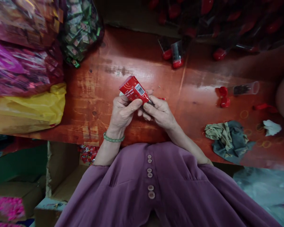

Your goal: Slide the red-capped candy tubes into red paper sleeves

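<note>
Both hands meet over the red wooden table around a red printed packet [133, 89] with white lettering and a barcode. My left hand [123, 114], with a green bead bracelet [114, 137] at its wrist, is closed on the packet's near left side, thumb across its face. Thumb and fingers of my right hand [160, 112] pinch the packet's narrow lower right end, where something dark shows. A small red piece [161, 98] sticks out behind the right fingers; its kind cannot be made out. The packet is tilted, its wider end pointing away to the left.
Bags of small wrapped packets [80, 30] and a yellow bag [28, 108] stand at left. Clear tubes with red caps [177, 55] lie at the back, below a dark heap of more. At right are an uncapped tube [246, 89], red caps [223, 97] and crumpled cloths [229, 138].
</note>
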Available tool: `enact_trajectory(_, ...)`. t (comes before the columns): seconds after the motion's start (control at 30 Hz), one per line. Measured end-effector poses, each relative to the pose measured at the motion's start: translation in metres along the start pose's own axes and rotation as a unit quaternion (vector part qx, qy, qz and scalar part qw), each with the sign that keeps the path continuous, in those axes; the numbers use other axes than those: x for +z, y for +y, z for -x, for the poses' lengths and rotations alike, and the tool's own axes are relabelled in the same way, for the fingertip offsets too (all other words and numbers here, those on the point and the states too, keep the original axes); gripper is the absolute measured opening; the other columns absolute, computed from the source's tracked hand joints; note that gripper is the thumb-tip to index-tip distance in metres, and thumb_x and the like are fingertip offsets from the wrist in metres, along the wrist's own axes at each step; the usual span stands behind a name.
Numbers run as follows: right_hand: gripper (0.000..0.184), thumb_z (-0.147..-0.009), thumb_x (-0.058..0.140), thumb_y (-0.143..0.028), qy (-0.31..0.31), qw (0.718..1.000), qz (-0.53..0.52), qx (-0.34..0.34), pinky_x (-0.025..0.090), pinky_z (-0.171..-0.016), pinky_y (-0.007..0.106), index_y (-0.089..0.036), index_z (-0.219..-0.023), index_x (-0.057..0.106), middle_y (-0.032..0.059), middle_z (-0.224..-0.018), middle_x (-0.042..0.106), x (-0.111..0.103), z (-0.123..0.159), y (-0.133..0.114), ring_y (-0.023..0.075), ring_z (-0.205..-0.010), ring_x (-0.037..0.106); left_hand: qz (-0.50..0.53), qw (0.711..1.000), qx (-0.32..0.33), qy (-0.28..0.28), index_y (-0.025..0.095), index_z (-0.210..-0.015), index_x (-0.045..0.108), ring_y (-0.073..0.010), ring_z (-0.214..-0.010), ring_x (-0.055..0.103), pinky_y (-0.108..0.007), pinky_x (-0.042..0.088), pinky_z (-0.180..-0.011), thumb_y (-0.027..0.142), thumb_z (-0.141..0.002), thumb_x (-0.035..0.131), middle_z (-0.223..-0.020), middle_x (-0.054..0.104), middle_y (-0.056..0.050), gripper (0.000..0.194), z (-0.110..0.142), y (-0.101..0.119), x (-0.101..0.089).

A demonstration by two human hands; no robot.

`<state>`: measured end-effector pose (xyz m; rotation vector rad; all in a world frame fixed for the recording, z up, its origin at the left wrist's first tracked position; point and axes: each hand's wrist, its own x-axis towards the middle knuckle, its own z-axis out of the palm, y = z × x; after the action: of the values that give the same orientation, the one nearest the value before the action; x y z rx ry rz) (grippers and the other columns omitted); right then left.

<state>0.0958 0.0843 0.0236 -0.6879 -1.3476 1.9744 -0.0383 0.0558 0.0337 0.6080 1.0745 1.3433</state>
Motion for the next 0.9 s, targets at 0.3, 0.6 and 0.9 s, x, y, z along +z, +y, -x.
enact_trajectory(0.3, 0.032, -0.094, 0.059, -0.049, 0.009, 1.000, -0.010, 0.011, 0.037, -0.044, 0.016, -0.022, -0.104, 0.047, -0.0080, -0.072, 0.058, 0.001, 0.002, 0.003, 0.0023, -0.047, 0.044, -0.020, 1.000, 0.006, 0.000, 0.020, -0.093, 0.079, -0.0064, -0.045, 0.055, -0.022, 0.047, -0.043, 0.048, -0.071, 0.082, -0.104, 0.078, -0.008, 0.035, 0.003, 0.006, 0.002)
enact_trajectory(0.6, 0.038, -0.086, 0.069, -0.048, 0.091, 0.996, 0.021, 0.011, 0.055, -0.059, 0.021, -0.021, -0.108, 0.052, -0.0061, -0.070, 0.066, -0.004, 0.021, 0.004, 0.0080, -0.057, 0.065, 0.027, 0.999, 0.021, 0.014, 0.018, -0.096, 0.077, -0.0185, -0.069, 0.073, -0.029, 0.058, -0.059, 0.048, -0.076, 0.079, -0.100, 0.079, -0.011, 0.036, 0.008, 0.000, 0.009)
enact_trajectory(0.9, 0.038, -0.078, 0.078, -0.046, 0.099, 0.994, 0.031, 0.014, 0.061, -0.057, 0.026, -0.022, -0.091, 0.050, -0.0019, -0.076, 0.075, -0.014, 0.037, -0.004, 0.0124, -0.051, 0.070, 0.037, 0.999, 0.029, -0.003, 0.017, -0.087, 0.078, -0.0120, -0.052, 0.063, -0.024, 0.051, -0.046, 0.044, -0.072, 0.082, -0.092, 0.079, -0.010, 0.032, 0.025, -0.006, 0.023)
